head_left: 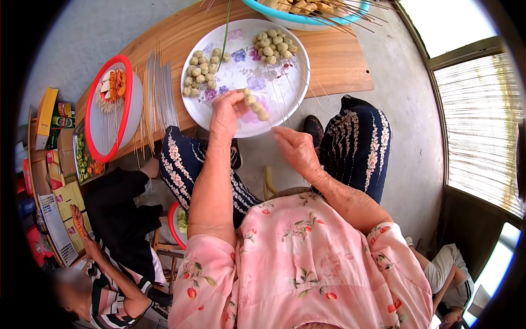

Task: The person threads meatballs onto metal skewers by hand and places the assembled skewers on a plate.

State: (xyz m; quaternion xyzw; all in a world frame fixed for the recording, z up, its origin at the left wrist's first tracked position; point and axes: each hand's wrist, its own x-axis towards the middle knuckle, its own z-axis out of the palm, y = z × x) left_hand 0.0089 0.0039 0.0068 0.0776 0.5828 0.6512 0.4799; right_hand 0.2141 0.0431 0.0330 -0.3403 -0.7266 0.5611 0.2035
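My right hand (298, 147) is closed around the lower end of a thin skewer. Several speckled greyish meatballs (256, 104) are threaded along that skewer in a slanting row. At its upper end the fingers of my left hand (226, 114) pinch the top ball. Both hands are over the near rim of a large white plate with purple flowers (263, 79). Two groups of loose meatballs lie on this plate, one pile at the right (274, 45) and a looser cluster at the left (200, 71). Several skewers rest across its right rim, and a green stalk lies at the top.
A wooden table (339, 60) carries the plate, a bundle of thin skewers (159, 93), a red-rimmed tub (129, 104) with filled skewers and a blue-rimmed basin (301, 19) with skewered food. A person in a striped top (112, 290) sits at the left. Shelves (46, 208) stand behind.
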